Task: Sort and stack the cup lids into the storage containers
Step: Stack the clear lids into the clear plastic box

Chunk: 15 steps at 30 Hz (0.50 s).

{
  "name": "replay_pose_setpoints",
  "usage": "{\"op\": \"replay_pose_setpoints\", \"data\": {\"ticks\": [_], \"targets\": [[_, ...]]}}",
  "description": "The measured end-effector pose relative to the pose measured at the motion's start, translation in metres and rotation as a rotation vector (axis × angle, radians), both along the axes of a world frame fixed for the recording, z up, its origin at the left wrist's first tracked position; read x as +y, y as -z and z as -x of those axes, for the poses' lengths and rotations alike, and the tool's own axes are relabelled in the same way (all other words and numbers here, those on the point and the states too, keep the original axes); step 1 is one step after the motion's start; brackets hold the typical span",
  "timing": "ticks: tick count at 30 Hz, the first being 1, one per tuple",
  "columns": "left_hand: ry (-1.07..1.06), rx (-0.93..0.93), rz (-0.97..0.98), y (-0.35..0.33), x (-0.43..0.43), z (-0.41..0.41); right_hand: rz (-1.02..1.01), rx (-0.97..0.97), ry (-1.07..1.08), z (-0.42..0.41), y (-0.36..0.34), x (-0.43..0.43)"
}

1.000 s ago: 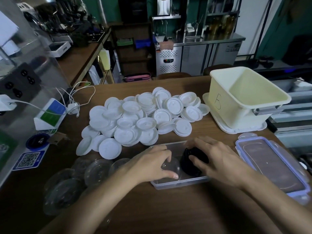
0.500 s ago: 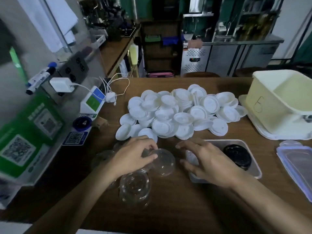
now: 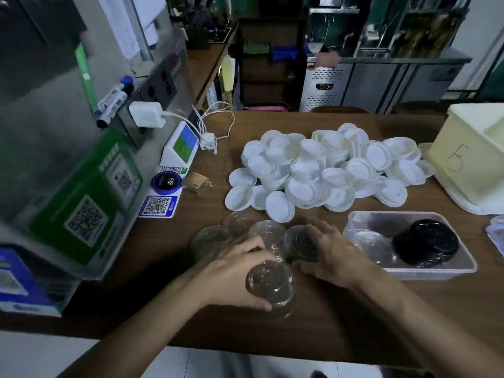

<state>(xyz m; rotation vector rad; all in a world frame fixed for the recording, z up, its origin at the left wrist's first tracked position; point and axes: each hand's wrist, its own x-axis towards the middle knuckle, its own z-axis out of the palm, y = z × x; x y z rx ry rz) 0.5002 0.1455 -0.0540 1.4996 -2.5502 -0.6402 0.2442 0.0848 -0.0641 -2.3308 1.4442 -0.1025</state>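
On the dark wooden tabletop (image 3: 313, 331), a clear dome lid (image 3: 270, 285) was held fast by the left grip (image 3: 231, 274), just beside loose clear lids (image 3: 212, 238). A second clear lid (image 3: 300, 245) was clasped under the curled fingers of the right grip (image 3: 335, 255). White lids (image 3: 313, 170) were heaped farther back, between a payment stand (image 3: 180, 144) and a cream tub (image 3: 469, 162). A black lid stack (image 3: 425, 242) and a single clear lid (image 3: 376, 248) were kept in the clear container (image 3: 409, 271) at the right. Steel cabinets (image 3: 381, 85) were seen behind, across the dim room.
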Motion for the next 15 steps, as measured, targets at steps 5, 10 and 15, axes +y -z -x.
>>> {"op": "replay_pose_setpoints", "data": {"ticks": [5,10,15], "targets": [[0.002,-0.025,0.060,0.008,0.001,-0.002,-0.014,-0.003,0.109,-0.008,0.006,0.003],[0.001,0.002,0.070,0.010,0.001,0.006,-0.036,-0.038,0.175,-0.004,0.013,0.006],[-0.047,-0.059,0.035,0.010,0.003,0.020,-0.026,-0.051,0.229,0.003,0.021,0.002]]}}
